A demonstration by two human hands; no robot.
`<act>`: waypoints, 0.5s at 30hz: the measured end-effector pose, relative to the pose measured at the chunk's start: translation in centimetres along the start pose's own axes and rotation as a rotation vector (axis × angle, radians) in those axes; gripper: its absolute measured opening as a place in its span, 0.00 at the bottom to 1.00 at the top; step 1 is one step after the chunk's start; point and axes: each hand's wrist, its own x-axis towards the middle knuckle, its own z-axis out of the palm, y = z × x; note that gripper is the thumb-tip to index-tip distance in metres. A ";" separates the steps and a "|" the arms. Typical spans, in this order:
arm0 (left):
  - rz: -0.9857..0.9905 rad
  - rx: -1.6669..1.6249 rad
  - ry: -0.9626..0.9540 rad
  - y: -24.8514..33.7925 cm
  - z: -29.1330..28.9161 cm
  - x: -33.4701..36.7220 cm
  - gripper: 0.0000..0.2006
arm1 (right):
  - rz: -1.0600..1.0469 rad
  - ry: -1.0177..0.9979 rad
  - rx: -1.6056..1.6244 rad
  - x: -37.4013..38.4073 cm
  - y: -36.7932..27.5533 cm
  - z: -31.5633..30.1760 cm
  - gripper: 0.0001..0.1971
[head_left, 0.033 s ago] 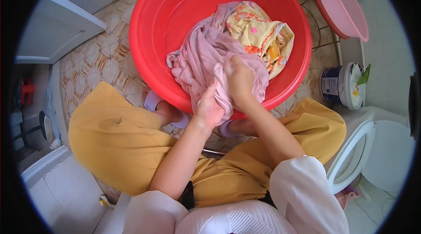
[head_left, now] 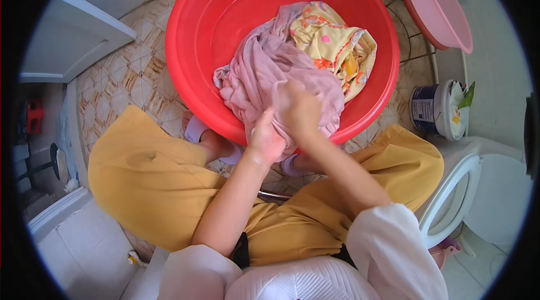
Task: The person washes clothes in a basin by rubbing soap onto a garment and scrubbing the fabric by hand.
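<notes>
A large red tub [head_left: 194, 35] holds a crumpled, wet-looking pink cloth [head_left: 256, 64] and, at its right, a pale yellow cloth with orange flowers [head_left: 315, 27]. At the tub's near rim, my left hand [head_left: 267, 140] is closed on a bunched part of the pink cloth, thumb pointing up. My right hand [head_left: 302, 110] is curled into a fist on the same cloth, just right of and beyond the left one. Motion blurs its fingers a little. Folds of cloth hide the left fingertips.
A pink basin [head_left: 441, 7] leans at the upper right. Below it stands a dark blue bucket [head_left: 426, 109] with a white lid, near a white toilet seat [head_left: 450, 199]. A white door [head_left: 79, 33] is at the left. My yellow-trousered knees flank the tub's near side.
My right hand has shifted slightly left and toward me, closer to the left hand. The fold of pink cloth between them is now mostly covered. My left hand stays put.
</notes>
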 end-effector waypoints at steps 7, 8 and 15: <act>-0.029 -0.013 0.003 -0.7 0.2 -0.2 0.21 | 0.073 -0.118 -0.023 2.1 1.3 -0.7 0.10; -0.020 0.008 -0.021 -0.5 0.4 -0.3 0.21 | 0.074 -0.123 -0.021 0.5 0.9 -0.2 0.10; -0.027 0.018 0.012 -0.8 1.3 -0.4 0.20 | 0.118 -0.132 0.001 2.4 1.8 -0.7 0.09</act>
